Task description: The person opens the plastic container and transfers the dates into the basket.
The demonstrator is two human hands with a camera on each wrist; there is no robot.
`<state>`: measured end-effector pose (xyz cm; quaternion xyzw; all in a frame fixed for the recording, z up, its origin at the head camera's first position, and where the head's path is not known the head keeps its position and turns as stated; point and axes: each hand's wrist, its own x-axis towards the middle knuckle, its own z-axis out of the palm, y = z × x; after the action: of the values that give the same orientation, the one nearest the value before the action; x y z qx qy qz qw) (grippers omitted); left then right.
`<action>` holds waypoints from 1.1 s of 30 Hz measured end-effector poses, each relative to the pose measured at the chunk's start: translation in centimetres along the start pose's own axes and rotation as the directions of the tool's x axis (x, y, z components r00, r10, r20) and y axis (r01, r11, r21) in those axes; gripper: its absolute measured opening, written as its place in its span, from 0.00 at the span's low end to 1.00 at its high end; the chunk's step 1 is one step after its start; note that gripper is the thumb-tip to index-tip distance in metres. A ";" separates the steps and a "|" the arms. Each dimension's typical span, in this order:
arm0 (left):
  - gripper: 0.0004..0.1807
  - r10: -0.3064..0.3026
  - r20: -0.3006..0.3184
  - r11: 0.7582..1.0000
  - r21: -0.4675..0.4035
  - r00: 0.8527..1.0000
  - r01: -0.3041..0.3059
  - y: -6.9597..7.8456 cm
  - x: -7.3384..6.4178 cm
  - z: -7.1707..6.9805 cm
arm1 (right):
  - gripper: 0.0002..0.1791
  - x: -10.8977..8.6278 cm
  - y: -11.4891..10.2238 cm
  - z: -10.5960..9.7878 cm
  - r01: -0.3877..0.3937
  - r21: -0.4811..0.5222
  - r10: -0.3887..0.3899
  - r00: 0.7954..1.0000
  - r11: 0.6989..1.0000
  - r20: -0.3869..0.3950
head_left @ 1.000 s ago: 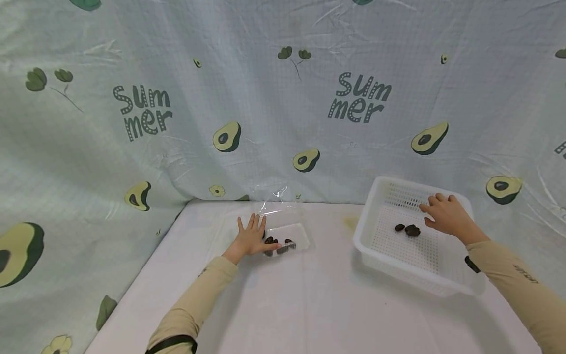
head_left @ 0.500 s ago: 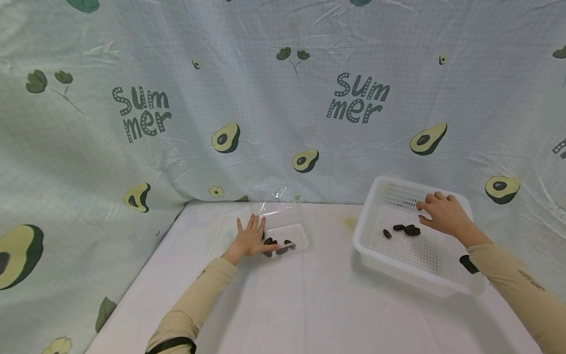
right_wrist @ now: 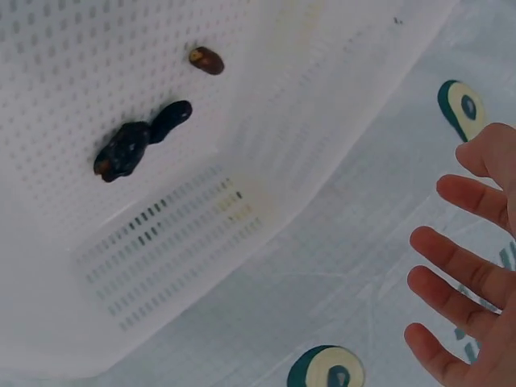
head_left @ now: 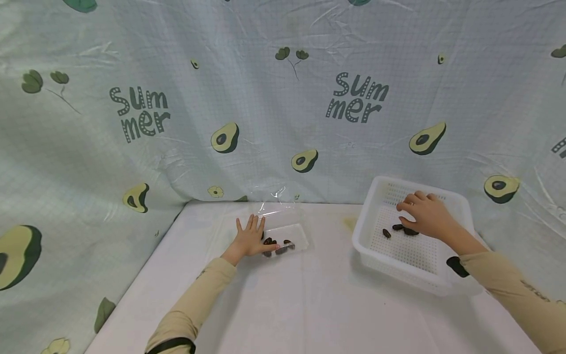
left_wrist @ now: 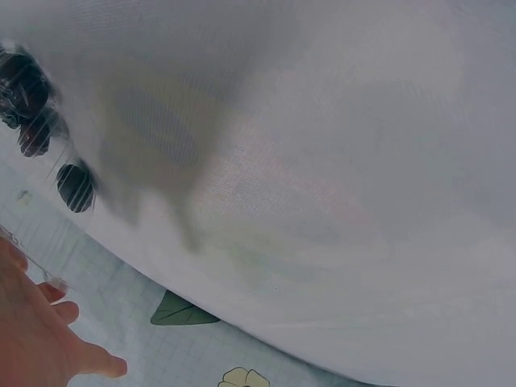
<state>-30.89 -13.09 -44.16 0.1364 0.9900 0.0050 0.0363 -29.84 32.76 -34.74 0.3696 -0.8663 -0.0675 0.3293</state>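
Observation:
My left hand (head_left: 249, 241) lies with spread fingers across the left side of a clear plastic clamshell box (head_left: 300, 236), its thumb along the front edge. Several dark brown dates (head_left: 268, 242) sit in that box, and some show through its wall as dates (left_wrist: 75, 187) in the left wrist view. Over the white perforated basket (head_left: 364, 231), my right hand (head_left: 426, 216) hovers with loosely bent fingers and nothing in them. Below it, a lone date (right_wrist: 206, 60) lies apart from a dark clump of dates (right_wrist: 125, 151) on the basket floor.
A white cloth covers the table (head_left: 327, 305). Behind it hangs a plastic curtain (head_left: 265, 98) printed with avocados. The clamshell's raised clear lid (head_left: 278, 199) stands at the back, near the curtain.
A date has come to lie separately on the left of the basket floor. My right hand has shifted left over the dates; my left hand has stayed on the clamshell box.

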 end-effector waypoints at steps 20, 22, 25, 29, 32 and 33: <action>0.57 -0.010 0.000 0.999 -0.030 1.000 0.010 -0.3 -0.3 0.1 | 0.12 7.0 -8.3 0.3 0.048 0.147 -0.046 0.999 0.988 -0.022; 0.57 -0.011 0.000 0.999 -0.030 1.000 0.011 -0.3 -0.4 0.0 | 0.11 7.9 -9.4 0.7 0.049 0.166 -0.047 0.999 0.985 -0.015; 0.57 -0.005 0.001 0.999 -0.038 1.000 0.005 -0.3 -0.4 0.0 | 0.11 9.0 -11.0 1.5 0.057 0.181 -0.057 0.998 0.982 -0.008; 0.58 -0.001 -0.012 0.999 -0.043 1.000 0.001 -0.2 -0.3 0.1 | 0.10 10.3 -12.9 2.7 0.067 0.187 -0.072 0.997 0.980 0.016; 0.60 -0.007 -0.037 0.999 -0.045 0.999 0.005 -0.2 -0.1 0.2 | 0.09 11.2 -14.1 3.7 0.060 0.190 -0.071 0.996 0.980 0.052; 0.60 -0.009 -0.045 0.999 -0.045 0.999 0.007 -0.2 0.0 0.3 | 0.09 11.5 -14.5 4.1 0.056 0.193 -0.070 0.995 0.980 0.067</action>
<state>-30.91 -13.25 -44.47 0.1316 0.9907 0.0303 0.0173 -29.54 13.96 -37.14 0.4240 -0.8682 -0.0079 0.2577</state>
